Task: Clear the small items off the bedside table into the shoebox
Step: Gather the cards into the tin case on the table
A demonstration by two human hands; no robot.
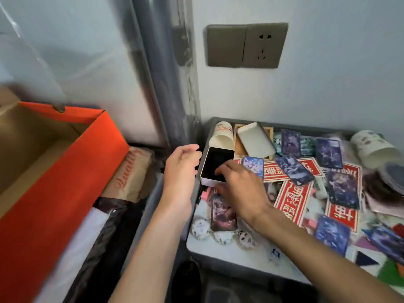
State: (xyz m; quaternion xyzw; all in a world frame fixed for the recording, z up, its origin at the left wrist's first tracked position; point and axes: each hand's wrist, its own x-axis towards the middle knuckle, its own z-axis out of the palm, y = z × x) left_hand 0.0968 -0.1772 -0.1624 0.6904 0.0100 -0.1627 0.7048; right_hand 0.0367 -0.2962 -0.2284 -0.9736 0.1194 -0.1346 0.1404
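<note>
Loosely curled, the left hand (182, 166) holds nothing beside the white box (215, 162); right hand (240, 189) fingers (221, 170) touch its black top

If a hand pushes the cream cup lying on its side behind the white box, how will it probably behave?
The cup lies on its round wall, so it would likely roll, in a curve since it tapers. Its mouth shows it empty, so it is probably light and easily crushed.

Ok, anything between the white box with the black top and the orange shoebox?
Nothing visible does. The white box with the black top sits at the left edge of the bedside table, right hand on it, left hand beside it. The orange cardboard shoebox stands open to the left.
</note>
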